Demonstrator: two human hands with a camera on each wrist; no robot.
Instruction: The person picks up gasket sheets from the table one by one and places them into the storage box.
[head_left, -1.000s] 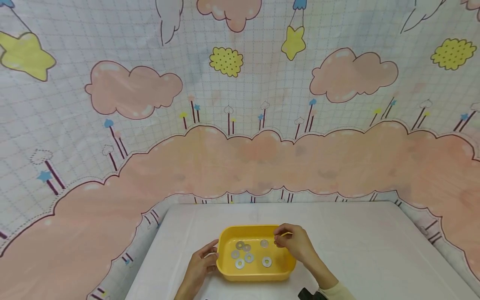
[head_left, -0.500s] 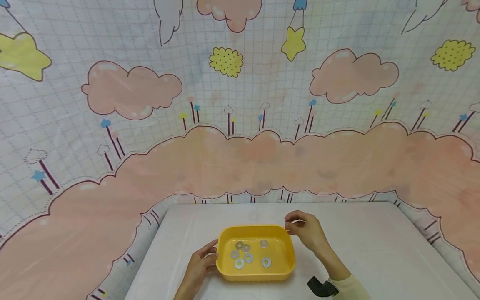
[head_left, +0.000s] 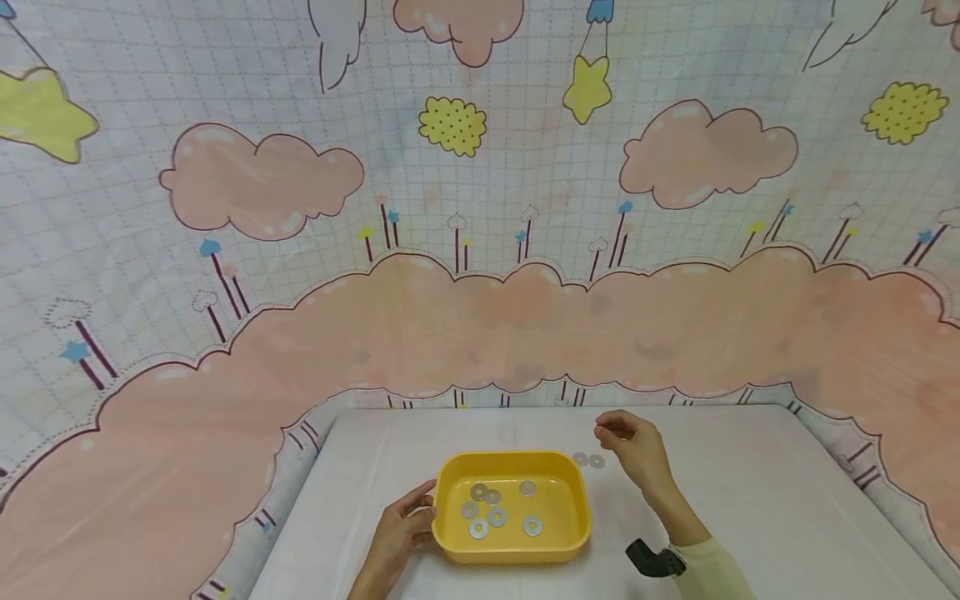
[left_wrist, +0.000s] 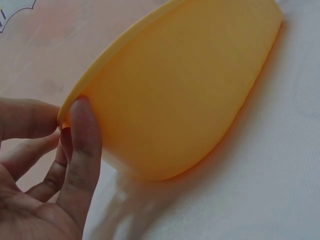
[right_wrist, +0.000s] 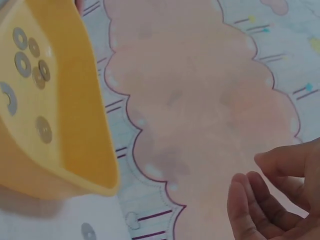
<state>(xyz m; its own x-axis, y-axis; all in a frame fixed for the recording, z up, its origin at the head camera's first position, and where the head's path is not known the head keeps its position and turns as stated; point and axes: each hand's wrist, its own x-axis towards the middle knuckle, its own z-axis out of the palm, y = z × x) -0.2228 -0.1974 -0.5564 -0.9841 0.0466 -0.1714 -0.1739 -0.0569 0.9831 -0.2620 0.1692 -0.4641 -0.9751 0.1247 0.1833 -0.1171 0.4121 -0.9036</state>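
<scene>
A shallow yellow plastic tray holds several flat metal washers, spread over its floor. At the tray's left end is my left hand; in the left wrist view its thumb lies on the outer wall while another finger meets the rim, gripping the edge. Two more washers lie side by side on the table, just beyond the tray's right end. Above and right of these, my right hand is raised, its fingers loosely bent. The right wrist view shows a gap between thumb and fingertips, with nothing held.
The white tabletop extends on both sides of the tray. Behind it hangs a patterned cloth with clouds and stars. A black device sits at the right wrist by the pale sleeve.
My right hand has moved from over the tray's right end outward to the right and away. Two washers now show on the table there. The left hand and tray stay put.
</scene>
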